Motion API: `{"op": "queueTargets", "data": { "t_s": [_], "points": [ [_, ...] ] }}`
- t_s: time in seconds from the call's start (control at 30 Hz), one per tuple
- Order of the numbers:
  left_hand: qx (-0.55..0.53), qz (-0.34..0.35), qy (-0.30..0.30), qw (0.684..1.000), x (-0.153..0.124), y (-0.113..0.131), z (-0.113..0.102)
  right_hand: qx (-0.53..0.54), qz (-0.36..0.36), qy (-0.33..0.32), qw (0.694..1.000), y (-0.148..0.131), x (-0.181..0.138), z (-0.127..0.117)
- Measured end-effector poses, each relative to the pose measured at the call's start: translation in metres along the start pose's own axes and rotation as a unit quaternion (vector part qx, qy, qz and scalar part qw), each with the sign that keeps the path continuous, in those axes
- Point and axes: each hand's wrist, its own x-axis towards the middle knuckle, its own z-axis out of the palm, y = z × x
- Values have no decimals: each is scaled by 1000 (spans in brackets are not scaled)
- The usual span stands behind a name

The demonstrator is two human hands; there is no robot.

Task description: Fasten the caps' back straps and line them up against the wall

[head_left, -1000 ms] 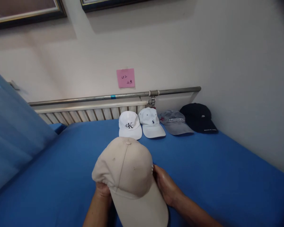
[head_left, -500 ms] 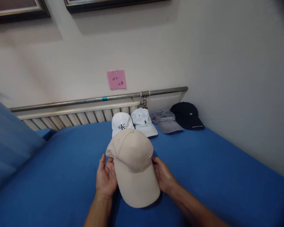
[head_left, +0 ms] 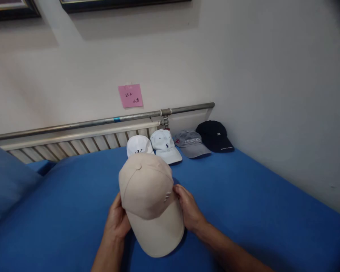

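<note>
I hold a beige baseball cap [head_left: 147, 192] above the blue bed sheet [head_left: 243, 196], its brim pointing toward me. My left hand [head_left: 116, 221] grips the cap's left side from below, fingers curled on its edge. On the right side of the crown, near a small white logo, sits my right hand [head_left: 188, 209] with its fingers pressed against the cloth. Behind the cap lies a white cap with black letters [head_left: 138, 145], partly hidden by it.
A row of caps lies by the headboard: a white one with a small dark logo [head_left: 164, 145], a grey one [head_left: 190, 142] and a black one [head_left: 215, 136]. A metal rail [head_left: 102, 121] and slatted headboard run behind. A pink note [head_left: 130, 95] sticks to the wall. A blue pillow [head_left: 8, 181] lies left.
The beige cap has turned slightly so its right side with the logo faces up more. My hands shifted a little left with it. The camera has panned right.
</note>
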Motion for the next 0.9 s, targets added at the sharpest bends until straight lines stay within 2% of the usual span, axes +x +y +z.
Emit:
{"op": "queueTargets", "data": {
  "t_s": [0.1, 0.27, 0.43, 0.5, 0.63, 0.73, 0.9],
  "points": [
    [1, 4, -5, 1000, 3, 3, -5, -4, -8, -10, 1000, -2, -3, -1],
    [12, 30, 56, 998, 8, 4, -9, 11, 15, -21, 1000, -4, -8, 0],
    [28, 10, 45, 999, 12, 5, -17, 75, 76, -76, 991, -10, -14, 2],
    [30, 2, 68, 997, 14, 7, -19, 99, 105, -96, 985, -10, -15, 3],
    [24, 46, 108, 993, 14, 12, -14, 142, 131, -117, 974, -8, -10, 1],
    [33, 68, 91, 993, 7, 9, -5, 179, 145, -103, 968, -7, -5, 0],
    [46, 12, 16, 999, -23, -14, 1, 222, 140, -72, 962, -10, -3, -2]
  ]
}}
